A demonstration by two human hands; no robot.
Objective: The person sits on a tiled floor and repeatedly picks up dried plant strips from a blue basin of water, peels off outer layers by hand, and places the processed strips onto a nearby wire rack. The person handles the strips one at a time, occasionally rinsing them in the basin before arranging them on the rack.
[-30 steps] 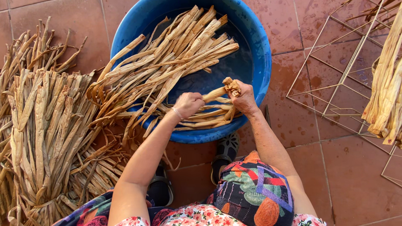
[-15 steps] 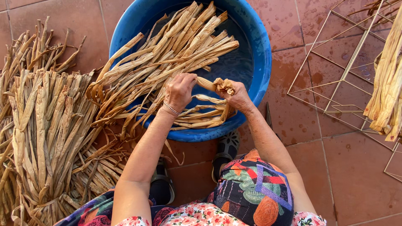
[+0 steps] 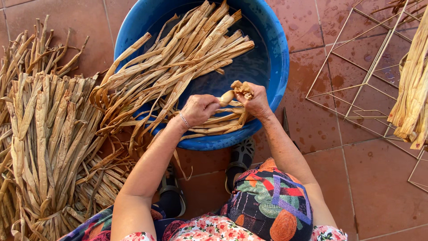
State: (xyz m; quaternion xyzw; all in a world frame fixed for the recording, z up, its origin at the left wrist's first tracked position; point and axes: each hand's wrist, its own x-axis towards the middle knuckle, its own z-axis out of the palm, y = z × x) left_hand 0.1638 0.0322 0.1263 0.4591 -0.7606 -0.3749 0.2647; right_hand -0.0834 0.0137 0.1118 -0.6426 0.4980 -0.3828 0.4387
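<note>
Your left hand and right hand are both closed around one tan dried leaf strip, held over the near side of the round blue plastic tub of wet strips.

The blue basin loses its far rim to the top edge. The dried leaf bundle at left and the hanging strips at right are cropped by the sides. The left hand hides part of the strip it grips.
</note>
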